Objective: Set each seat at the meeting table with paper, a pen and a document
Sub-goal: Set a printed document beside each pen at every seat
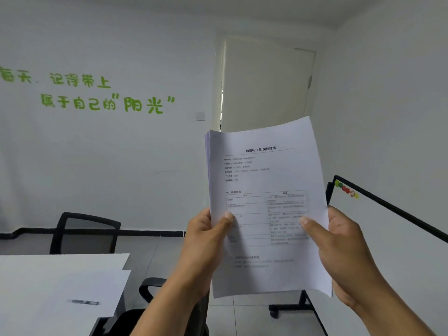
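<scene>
Documents (264,180) headed "数据标注员 岗位详情", pinched upright by left hand (206,241) and right hand (339,243); pen (85,302) on paper (97,287), lower left.

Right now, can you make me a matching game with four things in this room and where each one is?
Things:
1. stack of white printed documents
2. dark pen
3. black mesh-backed chair
4. small coloured magnets

Places:
A. at the top corner of the black-framed whiteboard
B. lying on the blank white paper sheet on the white table
C. held up by the left hand and the right hand
D. behind the white table, near the wall

Pairs: 1-C, 2-B, 3-D, 4-A
</scene>
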Action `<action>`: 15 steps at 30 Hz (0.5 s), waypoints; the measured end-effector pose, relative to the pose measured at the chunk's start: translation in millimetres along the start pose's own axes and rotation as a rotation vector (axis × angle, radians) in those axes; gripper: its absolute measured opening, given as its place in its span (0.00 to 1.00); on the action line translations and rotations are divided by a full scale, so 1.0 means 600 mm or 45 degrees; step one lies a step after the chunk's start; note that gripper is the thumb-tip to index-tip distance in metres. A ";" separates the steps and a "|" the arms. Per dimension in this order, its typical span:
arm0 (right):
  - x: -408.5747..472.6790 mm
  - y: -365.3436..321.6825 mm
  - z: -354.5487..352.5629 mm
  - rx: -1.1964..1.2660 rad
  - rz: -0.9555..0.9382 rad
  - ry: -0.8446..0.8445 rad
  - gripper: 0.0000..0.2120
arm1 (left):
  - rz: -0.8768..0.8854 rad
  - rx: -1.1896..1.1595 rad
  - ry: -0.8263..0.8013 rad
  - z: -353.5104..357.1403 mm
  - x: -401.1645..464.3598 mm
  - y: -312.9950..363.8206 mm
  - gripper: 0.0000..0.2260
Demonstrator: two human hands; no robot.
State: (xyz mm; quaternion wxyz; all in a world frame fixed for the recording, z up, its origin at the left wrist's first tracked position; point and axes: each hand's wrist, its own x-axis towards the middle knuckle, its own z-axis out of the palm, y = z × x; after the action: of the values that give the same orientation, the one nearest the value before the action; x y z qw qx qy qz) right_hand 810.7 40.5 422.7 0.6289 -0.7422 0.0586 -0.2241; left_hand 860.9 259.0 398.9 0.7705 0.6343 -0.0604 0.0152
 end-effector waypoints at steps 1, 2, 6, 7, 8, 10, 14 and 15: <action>0.028 0.000 0.021 -0.004 -0.015 -0.010 0.09 | 0.009 -0.008 0.004 -0.011 0.028 0.002 0.08; 0.044 -0.001 0.035 0.011 -0.019 -0.011 0.09 | 0.017 -0.005 0.010 -0.018 0.047 0.007 0.08; 0.117 0.002 0.127 0.027 -0.019 -0.093 0.10 | 0.045 0.006 0.113 -0.079 0.130 0.011 0.08; 0.136 0.005 0.155 0.042 -0.010 -0.135 0.10 | 0.040 0.006 0.147 -0.100 0.148 0.010 0.08; 0.148 0.007 0.178 0.041 0.000 -0.172 0.10 | 0.034 0.010 0.174 -0.116 0.163 0.006 0.08; 0.177 0.013 0.220 0.054 0.020 -0.223 0.09 | 0.029 0.031 0.229 -0.147 0.189 0.005 0.08; 0.239 0.034 0.307 0.078 0.036 -0.362 0.10 | 0.031 0.072 0.381 -0.202 0.237 -0.005 0.08; 0.256 0.042 0.331 0.082 0.052 -0.408 0.10 | 0.023 0.081 0.431 -0.216 0.249 -0.014 0.08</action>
State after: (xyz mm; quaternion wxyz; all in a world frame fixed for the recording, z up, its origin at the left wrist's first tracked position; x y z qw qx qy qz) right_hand 1033.6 159.0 416.5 0.6581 -0.7465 -0.0345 -0.0918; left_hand 1019.7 376.4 383.4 0.7491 0.6461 0.0649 0.1307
